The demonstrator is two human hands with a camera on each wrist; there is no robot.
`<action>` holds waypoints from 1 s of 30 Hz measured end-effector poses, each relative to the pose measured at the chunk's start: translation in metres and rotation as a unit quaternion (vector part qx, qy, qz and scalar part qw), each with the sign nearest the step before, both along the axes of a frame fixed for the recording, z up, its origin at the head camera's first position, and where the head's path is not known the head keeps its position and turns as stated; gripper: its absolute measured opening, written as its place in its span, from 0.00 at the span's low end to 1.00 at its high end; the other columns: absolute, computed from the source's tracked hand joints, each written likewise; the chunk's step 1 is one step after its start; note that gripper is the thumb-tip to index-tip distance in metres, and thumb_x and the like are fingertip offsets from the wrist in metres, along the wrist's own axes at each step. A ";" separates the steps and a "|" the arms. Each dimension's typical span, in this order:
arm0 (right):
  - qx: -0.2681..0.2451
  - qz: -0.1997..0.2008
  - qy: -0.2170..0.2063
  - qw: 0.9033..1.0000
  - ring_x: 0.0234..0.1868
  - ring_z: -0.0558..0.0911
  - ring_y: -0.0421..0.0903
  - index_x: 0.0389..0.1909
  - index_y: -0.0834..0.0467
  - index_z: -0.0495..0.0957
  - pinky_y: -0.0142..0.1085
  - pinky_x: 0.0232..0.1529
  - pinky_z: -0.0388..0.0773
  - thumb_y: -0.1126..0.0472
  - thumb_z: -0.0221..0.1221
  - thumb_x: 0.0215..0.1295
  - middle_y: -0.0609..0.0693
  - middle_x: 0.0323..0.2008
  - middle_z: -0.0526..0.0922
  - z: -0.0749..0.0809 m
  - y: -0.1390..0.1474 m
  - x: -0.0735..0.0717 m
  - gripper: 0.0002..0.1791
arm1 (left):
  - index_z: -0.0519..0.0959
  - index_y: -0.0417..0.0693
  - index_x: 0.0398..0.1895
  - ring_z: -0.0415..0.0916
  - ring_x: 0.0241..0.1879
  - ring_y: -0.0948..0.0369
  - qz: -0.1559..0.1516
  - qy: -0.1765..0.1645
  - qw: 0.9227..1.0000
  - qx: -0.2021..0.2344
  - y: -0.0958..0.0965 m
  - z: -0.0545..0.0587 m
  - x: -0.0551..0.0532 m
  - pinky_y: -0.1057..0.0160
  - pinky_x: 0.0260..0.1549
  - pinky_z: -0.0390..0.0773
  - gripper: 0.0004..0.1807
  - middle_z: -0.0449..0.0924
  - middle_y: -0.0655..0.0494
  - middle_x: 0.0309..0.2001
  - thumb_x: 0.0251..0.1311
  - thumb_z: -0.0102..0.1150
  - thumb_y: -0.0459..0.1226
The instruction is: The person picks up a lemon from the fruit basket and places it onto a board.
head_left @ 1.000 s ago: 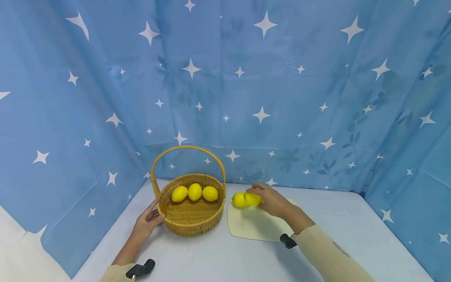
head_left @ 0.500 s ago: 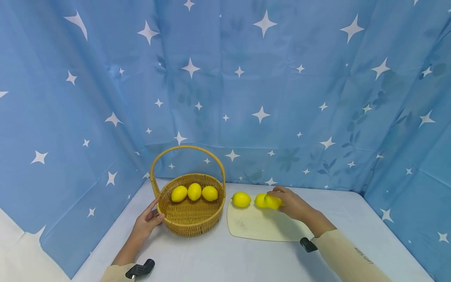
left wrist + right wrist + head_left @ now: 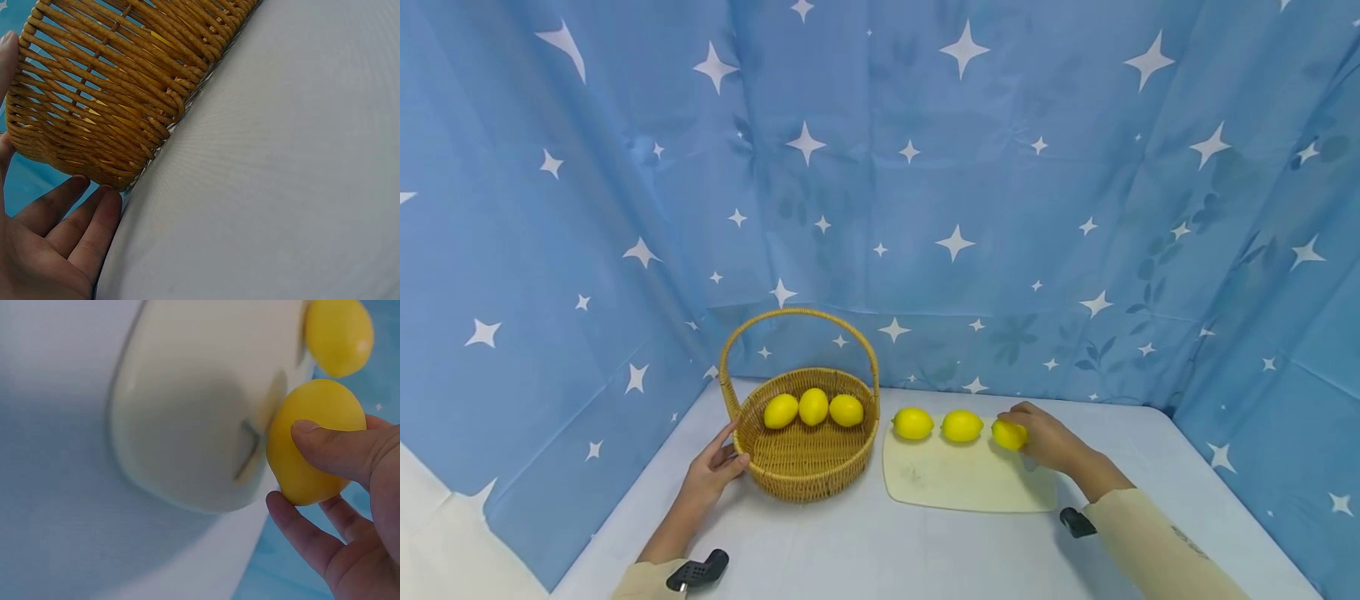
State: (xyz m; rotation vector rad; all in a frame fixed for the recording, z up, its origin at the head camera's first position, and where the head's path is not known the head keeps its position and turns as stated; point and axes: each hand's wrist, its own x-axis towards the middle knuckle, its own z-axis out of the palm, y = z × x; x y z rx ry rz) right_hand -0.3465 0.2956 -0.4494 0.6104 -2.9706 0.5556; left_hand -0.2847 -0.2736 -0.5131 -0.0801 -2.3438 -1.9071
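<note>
My right hand (image 3: pixel 1051 440) pinches a yellow lemon (image 3: pixel 315 447) between thumb and fingers, at the right part of the cream cutting board (image 3: pixel 970 483). Two more lemons lie in a row to its left along the board's back edge: a middle lemon (image 3: pixel 962 426) and a left lemon (image 3: pixel 913 423). At the left, a wicker basket (image 3: pixel 805 483) with a tall arched handle stands on the table, three lemons (image 3: pixel 813 407) lined up inside at the back. My left hand (image 3: pixel 706 477) holds the basket's left side, thumb at the rim and fingertips (image 3: pixel 111 203) against the lower woven wall.
A white cloth covers the table (image 3: pixel 880 554). Behind and at both sides hangs a blue curtain (image 3: pixel 955 167) with white stars, close to the table's back edge. Each wrist wears a black device, such as the left wrist device (image 3: pixel 698 571).
My right hand has carried its lemon rightward along the board's back edge, past the left and middle lemons, which now show fully. The left hand and basket have stayed put.
</note>
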 end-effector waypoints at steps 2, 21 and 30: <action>-0.010 -0.023 -0.027 0.999 0.54 0.73 0.61 0.59 0.59 0.78 0.59 0.57 0.69 0.79 0.68 0.47 0.58 0.55 0.73 -0.004 0.003 -0.002 0.34 | 0.55 0.60 0.77 0.69 0.61 0.53 0.002 0.000 1.000 -0.002 0.000 0.000 0.000 0.65 0.50 0.76 0.39 0.63 0.37 0.68 0.66 0.61 0.41; -0.011 -0.037 -0.021 0.999 0.55 0.73 0.61 0.58 0.61 0.77 0.60 0.61 0.65 0.82 0.60 0.51 0.58 0.55 0.75 -0.009 0.005 -0.019 0.31 | 0.54 0.58 0.77 0.66 0.64 0.47 0.004 -0.002 1.000 -0.005 0.001 0.003 -0.003 0.68 0.49 0.76 0.39 0.63 0.36 0.68 0.66 0.60 0.40; -0.011 -0.040 -0.038 0.998 0.55 0.72 0.63 0.58 0.61 0.77 0.62 0.60 0.64 0.79 0.65 0.45 0.61 0.56 0.75 -0.008 0.001 -0.023 0.33 | 0.54 0.61 0.77 0.64 0.65 0.46 0.009 -0.017 1.000 -0.008 0.000 0.003 -0.003 0.62 0.53 0.75 0.40 0.63 0.38 0.68 0.66 0.61 0.42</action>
